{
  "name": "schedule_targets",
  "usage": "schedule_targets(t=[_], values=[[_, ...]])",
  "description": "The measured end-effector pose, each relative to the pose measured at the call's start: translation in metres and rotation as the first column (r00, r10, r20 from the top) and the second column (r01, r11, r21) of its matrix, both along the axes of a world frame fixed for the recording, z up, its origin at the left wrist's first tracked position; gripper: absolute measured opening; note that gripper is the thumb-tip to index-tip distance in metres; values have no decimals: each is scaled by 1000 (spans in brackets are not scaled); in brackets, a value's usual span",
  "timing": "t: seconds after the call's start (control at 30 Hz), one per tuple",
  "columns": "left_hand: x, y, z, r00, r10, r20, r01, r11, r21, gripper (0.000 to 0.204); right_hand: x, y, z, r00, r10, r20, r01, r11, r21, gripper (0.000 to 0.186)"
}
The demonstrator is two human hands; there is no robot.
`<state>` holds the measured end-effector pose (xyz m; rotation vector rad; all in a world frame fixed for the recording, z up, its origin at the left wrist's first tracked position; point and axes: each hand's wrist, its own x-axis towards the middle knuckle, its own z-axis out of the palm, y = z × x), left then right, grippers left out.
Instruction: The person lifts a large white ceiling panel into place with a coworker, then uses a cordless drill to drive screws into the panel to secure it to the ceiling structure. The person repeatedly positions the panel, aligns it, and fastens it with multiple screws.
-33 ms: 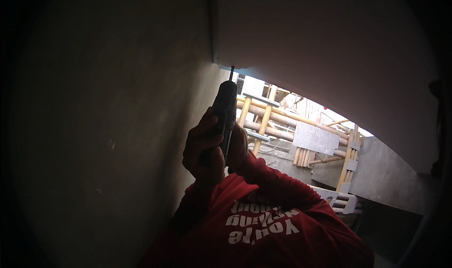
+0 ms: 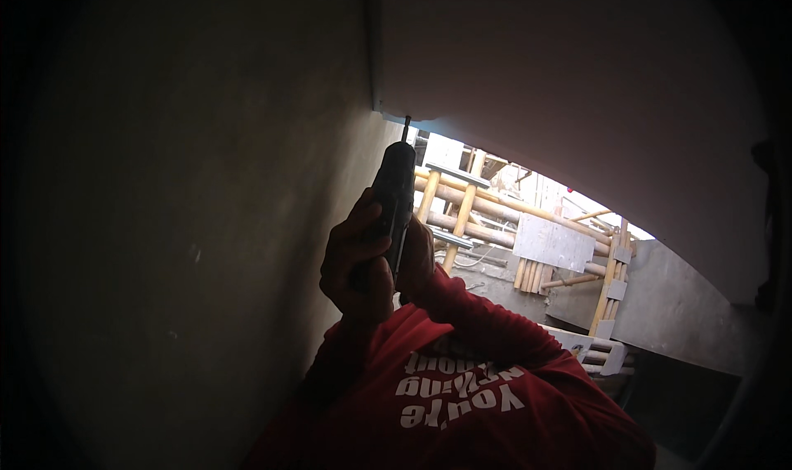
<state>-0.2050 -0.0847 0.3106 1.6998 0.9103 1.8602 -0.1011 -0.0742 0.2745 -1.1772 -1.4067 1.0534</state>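
Note:
A dark power drill (image 2: 397, 191) points up and away from me in both hands. My left hand (image 2: 353, 264) wraps round its left side, with fingers and thumb closed on the body. From the right, my right hand (image 2: 419, 254) grips the same drill; most of its fingers are hidden behind the tool. The slim bit (image 2: 406, 130) sticks out of the drill's nose. Its tip meets the lower edge of a smooth pale board (image 2: 561, 82), close to the board's left corner. Whether the tip has gone into the board cannot be seen.
A grey plastered wall (image 2: 181, 222) rises close on my left, in shadow. Beyond the board's edge, in bright light, stand yellowish scaffold poles (image 2: 464, 210) and a whitish sheet (image 2: 554, 242). A grey concrete face (image 2: 685, 297) lies at the right.

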Motion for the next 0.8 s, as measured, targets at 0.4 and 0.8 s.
schedule_targets(t=[0.4,0.8], values=[[-2,1,-1,1000,-3,8,3,999,-43,19,0,2,-3,1000,5,-5,-5,1000,25,63],[-3,0,-2,1000,11,13,-11,999,-40,13,-3,3,-11,1000,27,0,-27,998,65,68]])
